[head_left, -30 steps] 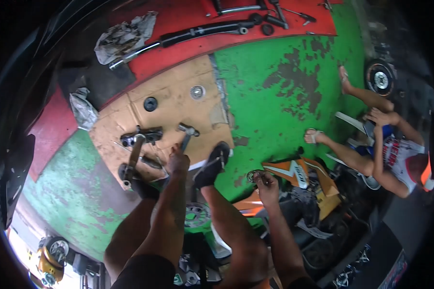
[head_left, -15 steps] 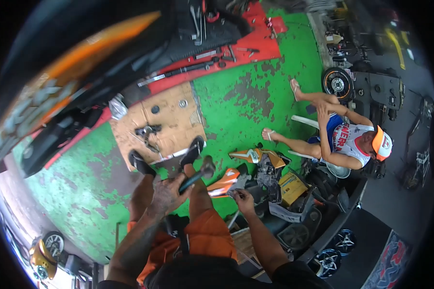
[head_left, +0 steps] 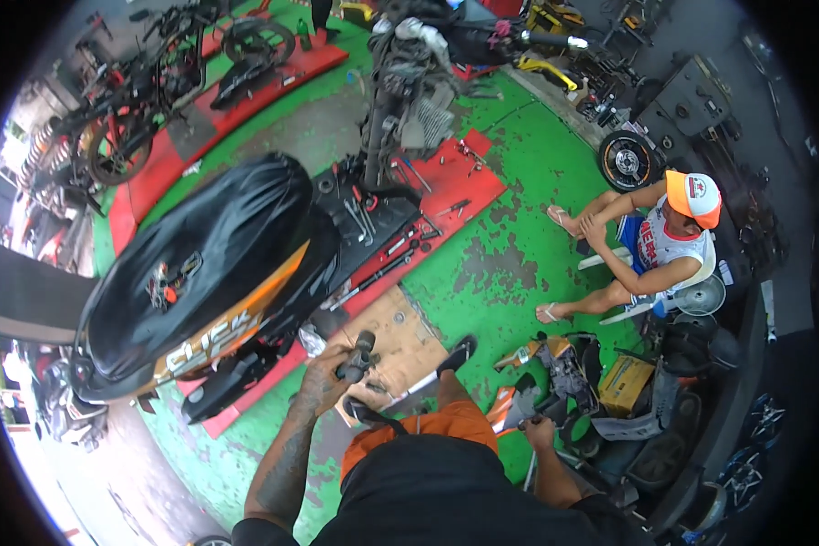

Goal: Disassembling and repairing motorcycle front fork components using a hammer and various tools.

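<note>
My left hand (head_left: 323, 382) grips a dark metal hammer (head_left: 359, 355), its head upright above my fingers, over the left edge of the cardboard mat (head_left: 409, 337). My right hand (head_left: 539, 430) is down at my right side, fingers closed on a small metal part that is mostly hidden. An orange-and-white body panel (head_left: 502, 405) and other loose motorcycle parts lie around it on the green floor. My shorts and one sandalled foot show below.
A scooter with a black-covered seat (head_left: 209, 246) stands at left on a red platform (head_left: 460, 182) with wrenches. Another person (head_left: 655, 255) sits on a white chair at right. A loose wheel (head_left: 628, 159), more motorcycles (head_left: 191, 73) and a yellow box (head_left: 623, 387) surround the area.
The view has tilted up, showing more of the scooter and shop. The hammer, earlier lower over the cardboard, is now upright in my left hand. The seated person's head has turned slightly.
</note>
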Motion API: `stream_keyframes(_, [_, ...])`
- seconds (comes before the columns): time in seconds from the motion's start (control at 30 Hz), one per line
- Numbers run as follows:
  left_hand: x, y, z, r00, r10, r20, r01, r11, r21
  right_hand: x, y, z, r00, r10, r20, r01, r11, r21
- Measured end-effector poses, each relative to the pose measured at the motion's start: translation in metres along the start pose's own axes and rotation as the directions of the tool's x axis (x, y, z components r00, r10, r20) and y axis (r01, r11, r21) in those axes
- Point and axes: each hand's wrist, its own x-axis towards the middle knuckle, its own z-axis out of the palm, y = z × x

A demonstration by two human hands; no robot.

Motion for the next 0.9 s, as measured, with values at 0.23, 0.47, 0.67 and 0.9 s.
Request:
stream_keyframes(0.23, [0.046,-0.036,0.062,0.986,-0.169,0.011,0.162,0.963,0.216,0.140,0.028,-0.025,0.994,-0.099,-0.041,0.105,0.983,0.153])
stream_keyframes(0.47, [0.106,-0.015,0.114,0.936,-0.336,-0.102,0.347,0.930,0.119,0.273,-0.064,-0.101,0.966,-0.118,0.229,-0.039,0.812,0.582])
stream_keyframes(0.67, [0.176,0.031,0.099,0.895,-0.419,-0.151,0.414,0.908,-0.063,0.343,-0.110,-0.102,0.962,-0.162,0.218,-0.023,0.752,0.659])
stream_keyframes(0.9, [0.243,0.070,0.034,0.749,-0.545,-0.376,0.526,0.835,-0.160,0.317,-0.284,-0.097,0.872,-0.387,0.298,0.167,0.809,0.563])
